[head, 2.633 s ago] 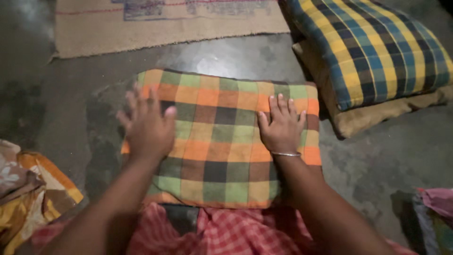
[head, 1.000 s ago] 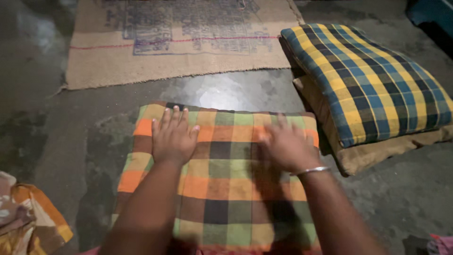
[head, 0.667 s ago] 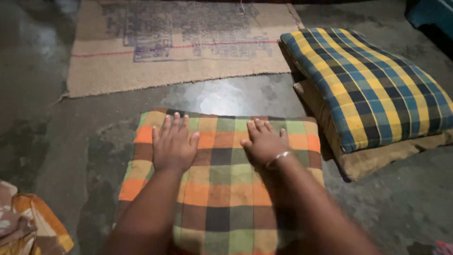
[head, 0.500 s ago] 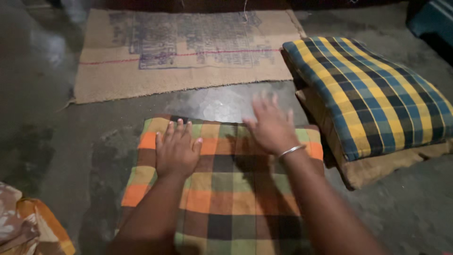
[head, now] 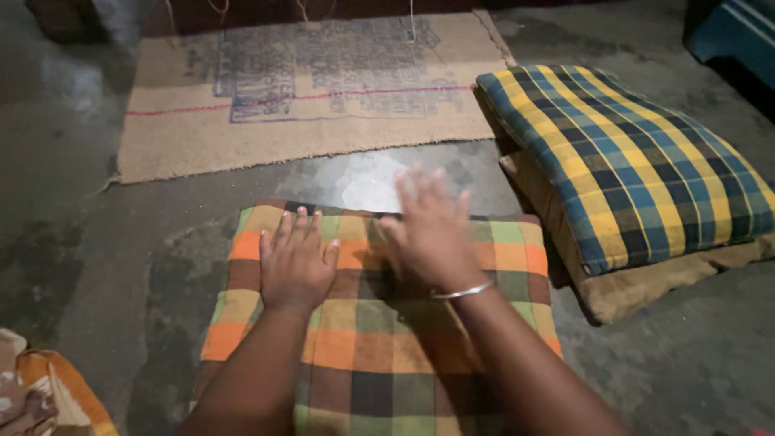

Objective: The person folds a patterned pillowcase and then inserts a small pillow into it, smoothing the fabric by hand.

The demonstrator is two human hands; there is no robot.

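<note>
On the grey concrete floor (head: 73,202), the folded orange-and-green checked cloth (head: 379,339) lies under the flat, open left hand (head: 296,265); the blurred, spread, empty right hand (head: 432,230) could ruck its folds.

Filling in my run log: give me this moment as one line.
left hand: flat on checked cloth | right hand: blurred over cloth's far edge | nearby: blue-yellow cushion, burlap mat

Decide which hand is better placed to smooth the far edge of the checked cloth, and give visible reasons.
Probably the right hand: it is blurred, at the far edge of the checked cloth. The left hand lies flat, pressing the cloth a little nearer, so it suits holding it steady.
</note>
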